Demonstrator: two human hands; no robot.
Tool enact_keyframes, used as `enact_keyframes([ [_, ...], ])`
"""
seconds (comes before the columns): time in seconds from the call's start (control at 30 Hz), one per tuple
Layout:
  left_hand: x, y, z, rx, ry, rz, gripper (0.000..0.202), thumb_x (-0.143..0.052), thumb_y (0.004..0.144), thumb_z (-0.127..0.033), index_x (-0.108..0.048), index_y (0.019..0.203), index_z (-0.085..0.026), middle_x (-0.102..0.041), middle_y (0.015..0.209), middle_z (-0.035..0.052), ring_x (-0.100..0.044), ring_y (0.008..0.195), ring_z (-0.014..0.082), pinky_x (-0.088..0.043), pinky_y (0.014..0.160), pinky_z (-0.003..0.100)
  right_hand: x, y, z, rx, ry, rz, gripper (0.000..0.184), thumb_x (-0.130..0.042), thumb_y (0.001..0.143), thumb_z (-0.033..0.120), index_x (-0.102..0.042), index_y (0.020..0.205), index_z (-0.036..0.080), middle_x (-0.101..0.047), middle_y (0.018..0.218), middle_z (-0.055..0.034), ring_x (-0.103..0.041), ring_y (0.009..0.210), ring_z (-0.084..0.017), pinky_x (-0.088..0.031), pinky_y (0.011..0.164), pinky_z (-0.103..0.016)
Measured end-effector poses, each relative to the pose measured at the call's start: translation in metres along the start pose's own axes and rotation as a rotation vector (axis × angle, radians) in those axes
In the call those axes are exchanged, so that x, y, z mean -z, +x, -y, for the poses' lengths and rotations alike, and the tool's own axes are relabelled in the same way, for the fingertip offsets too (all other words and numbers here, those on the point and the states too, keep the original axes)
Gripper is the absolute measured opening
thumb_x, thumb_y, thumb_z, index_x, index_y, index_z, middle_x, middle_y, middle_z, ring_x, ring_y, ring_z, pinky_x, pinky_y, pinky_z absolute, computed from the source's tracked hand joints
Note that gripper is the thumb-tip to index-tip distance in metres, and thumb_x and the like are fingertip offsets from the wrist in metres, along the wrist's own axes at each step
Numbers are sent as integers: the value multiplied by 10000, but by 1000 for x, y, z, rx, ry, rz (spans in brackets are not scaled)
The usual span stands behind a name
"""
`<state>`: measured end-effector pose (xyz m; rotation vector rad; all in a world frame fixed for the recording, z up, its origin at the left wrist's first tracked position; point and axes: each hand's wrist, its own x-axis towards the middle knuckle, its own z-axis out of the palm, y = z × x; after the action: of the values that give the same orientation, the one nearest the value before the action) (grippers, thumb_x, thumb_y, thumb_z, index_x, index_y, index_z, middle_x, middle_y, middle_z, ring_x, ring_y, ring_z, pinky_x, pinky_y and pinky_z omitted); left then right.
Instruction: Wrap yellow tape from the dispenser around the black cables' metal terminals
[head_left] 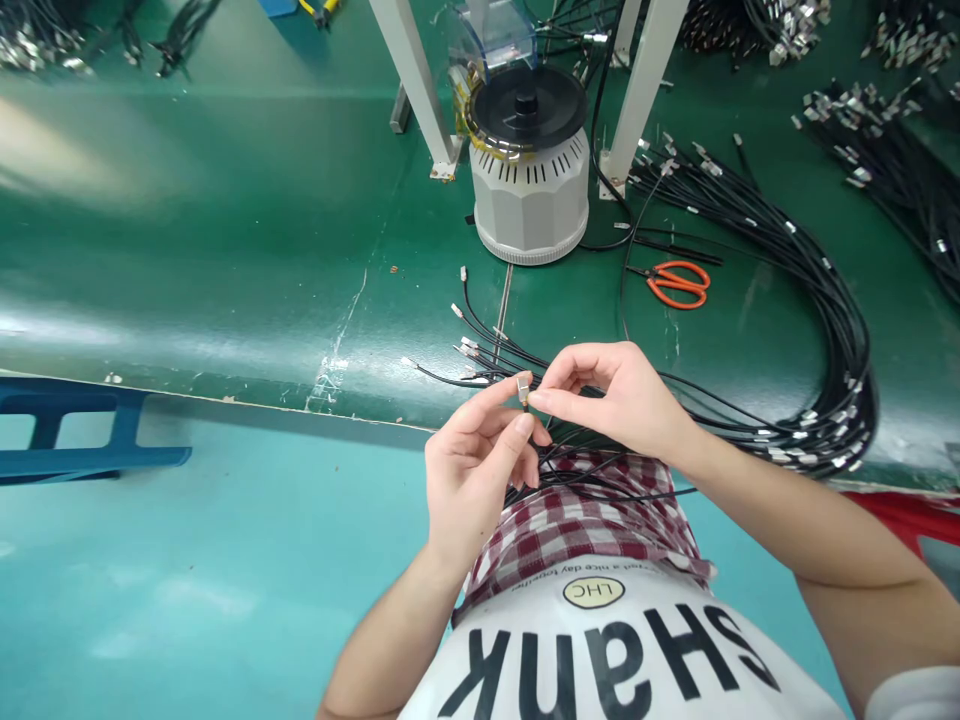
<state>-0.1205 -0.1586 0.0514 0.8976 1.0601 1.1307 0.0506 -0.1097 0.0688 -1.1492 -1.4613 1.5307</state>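
Between my fingertips, just past the table's front edge, is a small metal connector (523, 388) on the end of a black cable. My left hand (476, 460) pinches it from below, thumb and index finger round the cable end. With thumb and index finger, my right hand (611, 395) grips the connector's right side. Beneath both hands a bundle of black cables (592, 475) runs over my lap. More cable ends with metal tips (469, 345) spread over the green table beyond my left hand.
Orange-handled scissors (679, 285) lie right of a white round machine with a black lid (529, 170). A thick looped cable bundle (847, 340) curves along the right. White metal legs (420, 90) stand beside the machine. A blue plastic stool (90, 430) is at lower left.
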Motion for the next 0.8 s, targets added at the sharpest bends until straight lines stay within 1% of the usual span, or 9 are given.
enact_keyframes([
  [0.27,-1,-1,0,-8,3,12,359,-691,892,-224,-660,1249,-199,-703,764,26,-567,444,77,-478,413,204,0,1,-2,9,18,-4,262,-796,770,380,-676,737,149,-674,668,-2,-590,619,-109,-496,619,-247],
  [0.63,-2,-1,0,-1,1,11,358,-687,896,-222,-656,1252,-207,-701,766,25,-569,452,81,-475,417,209,0,1,-3,5,14,-10,279,-793,767,416,-685,736,160,-686,684,-8,-612,646,-122,-517,652,-261],
  [0.8,-2,-2,1,-4,1,7,352,-687,896,-218,-658,1247,-212,-702,765,25,-572,452,82,-474,418,208,-2,0,-4,2,21,-18,254,-791,774,383,-684,741,155,-686,671,-2,-614,633,-115,-511,654,-255],
])
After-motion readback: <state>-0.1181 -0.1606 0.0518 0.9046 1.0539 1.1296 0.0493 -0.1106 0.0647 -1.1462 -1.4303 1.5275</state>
